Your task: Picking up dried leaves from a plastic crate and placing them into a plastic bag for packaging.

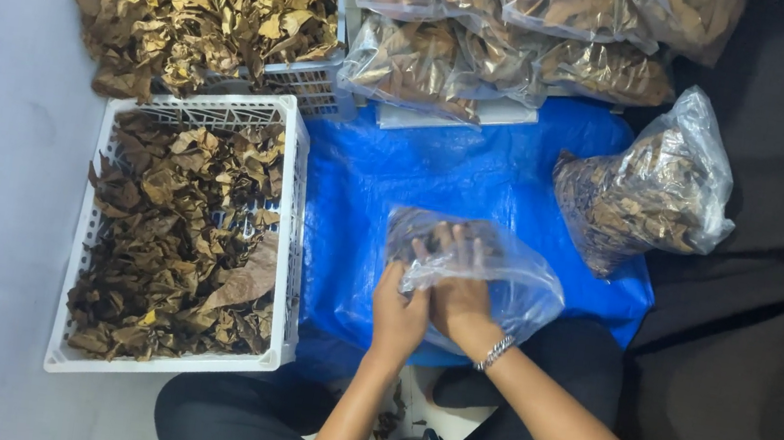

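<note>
The person is sitting over a blue tarp (397,180), and both hands are working at a clear plastic bag (506,275) lying on it, just in front of the knees; the left hand (397,313) is gripping the bag's near edge, fingers curled closed around a bunched fold of plastic; the right hand (456,284), a bracelet (496,353) showing at the wrist, is pushed inside the bag's mouth with fingers spread fairly wide, though whether they are grasping any of the dried brown leaves inside is not clear through the film; to the person's left a white plastic crate (61,358) is sitting heaped with dried leaves (177,242); a second crate (313,89) beyond it is overflowing; a filled bag (648,188) is resting at the tarp's right edge, and more stuffed bags (507,34) are lying stacked at the far end.
</note>
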